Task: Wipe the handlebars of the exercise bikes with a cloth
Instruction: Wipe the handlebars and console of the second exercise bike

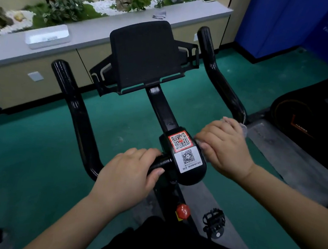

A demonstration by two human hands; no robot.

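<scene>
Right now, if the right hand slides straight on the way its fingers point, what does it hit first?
Likely the black centre housing with the QR stickers: the right hand, gripping the cloth, has its fingertips pointing left, almost against it. Depth unclear.

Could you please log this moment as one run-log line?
left hand: grips handlebar left of centre | right hand: presses cloth on right side | stage: wiping

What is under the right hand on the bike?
Under the right hand lies a pale cloth, pressed on the black handlebar beside the sticker housing. Only the cloth's edges show; the bar section below it is covered.
</scene>
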